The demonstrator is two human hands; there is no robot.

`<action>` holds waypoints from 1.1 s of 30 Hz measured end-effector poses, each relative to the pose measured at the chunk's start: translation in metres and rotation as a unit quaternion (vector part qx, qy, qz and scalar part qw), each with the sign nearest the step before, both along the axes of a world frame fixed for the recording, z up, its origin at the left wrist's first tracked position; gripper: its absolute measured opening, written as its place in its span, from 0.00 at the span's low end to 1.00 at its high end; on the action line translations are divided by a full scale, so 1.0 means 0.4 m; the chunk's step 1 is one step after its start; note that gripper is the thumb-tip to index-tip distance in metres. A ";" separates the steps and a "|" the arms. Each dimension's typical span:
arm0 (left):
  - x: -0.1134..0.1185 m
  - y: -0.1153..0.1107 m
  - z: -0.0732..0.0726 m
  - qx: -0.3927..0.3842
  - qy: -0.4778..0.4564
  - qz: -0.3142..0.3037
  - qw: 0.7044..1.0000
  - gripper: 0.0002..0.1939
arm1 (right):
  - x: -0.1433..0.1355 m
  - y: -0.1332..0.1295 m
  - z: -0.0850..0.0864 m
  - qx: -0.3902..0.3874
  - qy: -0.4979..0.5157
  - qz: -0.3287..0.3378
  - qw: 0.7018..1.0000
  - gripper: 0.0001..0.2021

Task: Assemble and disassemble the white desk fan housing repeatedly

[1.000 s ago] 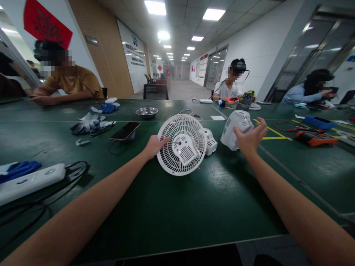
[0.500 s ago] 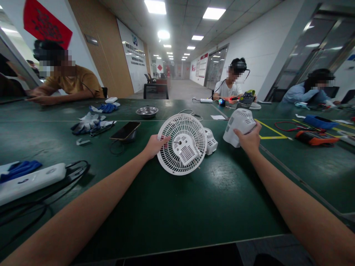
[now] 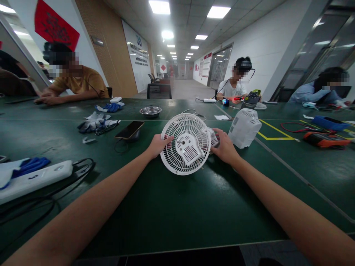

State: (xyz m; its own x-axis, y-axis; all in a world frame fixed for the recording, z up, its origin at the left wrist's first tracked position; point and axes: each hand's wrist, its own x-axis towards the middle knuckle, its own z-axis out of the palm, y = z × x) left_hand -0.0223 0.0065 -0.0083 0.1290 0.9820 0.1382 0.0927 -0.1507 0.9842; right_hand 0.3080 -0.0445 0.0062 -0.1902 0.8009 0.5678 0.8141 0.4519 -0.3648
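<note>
Fan grille (image 3: 186,145), white, tilted upright: left hand (image 3: 156,146) pinches edge, apparently for steadiness. Right hand (image 3: 225,147) curls round vented housing (image 3: 213,138) behind, seemingly as brace.

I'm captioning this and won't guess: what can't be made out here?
Head view:
Fingers of the left hand: partly hidden behind the white fan grille.
Small white housing: partly covered by that grille and the right hand.
Long white case: cut off by the left edge.
Wall sign lettering: too small.
</note>
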 end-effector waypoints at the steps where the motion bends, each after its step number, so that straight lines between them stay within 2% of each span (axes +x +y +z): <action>1: 0.000 -0.001 0.001 0.000 0.000 0.000 1.000 0.17 | 0.009 0.007 -0.005 -0.013 0.009 -0.010 1.000 0.37; 5: 0.004 -0.011 0.009 0.003 -0.001 0.004 1.000 0.13 | 0.039 0.026 -0.007 -0.034 0.027 -0.056 0.997 0.37; 8: 0.008 -0.018 0.014 0.007 -0.008 0.010 1.000 0.13 | 0.031 0.014 0.014 0.017 0.039 -0.080 0.996 0.33; 11: 0.013 -0.021 0.015 0.012 -0.013 0.023 1.000 0.13 | -0.010 -0.022 0.041 0.044 0.117 -0.043 0.991 0.19; 12: 0.014 -0.021 0.015 0.014 -0.013 0.027 0.999 0.13 | -0.030 -0.038 0.047 0.009 0.167 -0.016 0.986 0.15; 13: 0.015 -0.021 0.015 0.017 -0.012 0.031 0.999 0.13 | -0.053 -0.054 0.050 -0.061 0.232 0.022 0.971 0.14; 14: 0.016 -0.021 0.015 0.019 -0.011 0.033 0.999 0.14 | -0.077 -0.072 0.051 -0.161 0.306 0.063 0.936 0.15; 16: 0.016 -0.022 0.015 0.024 -0.012 0.043 0.999 0.14 | -0.125 -0.106 0.047 -0.358 0.432 0.120 0.819 0.18; 17: 0.016 -0.022 0.015 0.024 -0.016 0.048 0.998 0.14 | -0.146 -0.122 0.043 -0.436 0.462 0.150 0.758 0.20; 19: 0.015 -0.024 0.015 0.026 -0.027 0.064 0.997 0.13 | -0.180 -0.146 0.035 -0.504 0.510 0.193 0.670 0.21; 20: 0.015 -0.025 0.014 0.029 -0.030 0.073 0.996 0.13 | -0.192 -0.153 0.031 -0.513 0.529 0.208 0.644 0.21; 22: 0.016 -0.026 0.012 0.047 -0.023 0.094 0.994 0.13 | -0.209 -0.158 0.025 -0.494 0.565 0.217 0.624 0.18; 24: 0.020 -0.024 0.007 0.082 -0.017 0.109 0.991 0.13 | -0.217 -0.154 0.021 -0.452 0.596 0.207 0.630 0.15; 27: 0.025 -0.012 -0.003 0.117 -0.065 0.086 0.987 0.18 | -0.214 -0.142 0.022 -0.355 0.623 0.190 0.670 0.17; 29: 0.022 0.000 -0.009 0.099 -0.117 0.044 0.987 0.24 | -0.199 -0.135 0.028 -0.283 0.610 0.183 0.717 0.21; 33: -0.001 0.018 -0.007 -0.023 -0.165 -0.031 0.986 0.39 | -0.149 -0.126 0.045 -0.166 0.472 0.143 0.854 0.29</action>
State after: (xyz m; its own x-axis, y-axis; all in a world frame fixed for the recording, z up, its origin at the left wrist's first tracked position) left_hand -0.0229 0.0137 -0.0111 0.1448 0.9797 0.1390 -0.2417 -0.1012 0.9651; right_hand 0.2484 -0.0948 0.0242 0.0124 0.9449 0.3271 -0.0392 0.3273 -0.9441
